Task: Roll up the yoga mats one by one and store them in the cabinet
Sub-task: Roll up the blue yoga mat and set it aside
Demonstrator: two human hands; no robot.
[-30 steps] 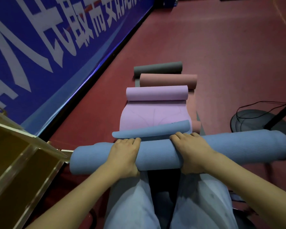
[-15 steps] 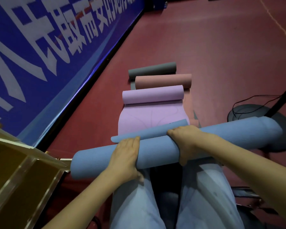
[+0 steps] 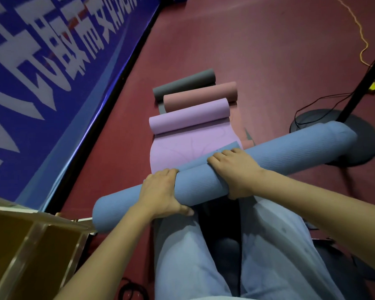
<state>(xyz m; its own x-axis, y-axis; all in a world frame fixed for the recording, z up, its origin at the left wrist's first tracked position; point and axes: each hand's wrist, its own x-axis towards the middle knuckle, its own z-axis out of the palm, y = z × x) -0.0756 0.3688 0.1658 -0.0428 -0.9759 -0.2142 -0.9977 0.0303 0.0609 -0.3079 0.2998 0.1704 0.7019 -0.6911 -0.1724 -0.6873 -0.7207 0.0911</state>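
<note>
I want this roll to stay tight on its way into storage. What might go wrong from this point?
The loose flap on the blue mat is not tucked in, so it may unwind. Both the left hand and the right hand grip near the middle, and the long right end may sag or swing toward the black stand base.

Blue mat (image 3: 279,150): matt foam, a fine wavy ribbed texture across its skin. Purple mat (image 3: 188,118) looks smoother, soft matt, faint lines printed on its flat part. Pink mat (image 3: 200,95) and grey mat (image 3: 184,84), dull foam too. Banner (image 3: 52,72) glossy, sheeny vinyl. Floor (image 3: 258,50) matt red. Cabinet (image 3: 30,241) smooth brown wood. Trousers (image 3: 188,256) pale cloth.
</note>
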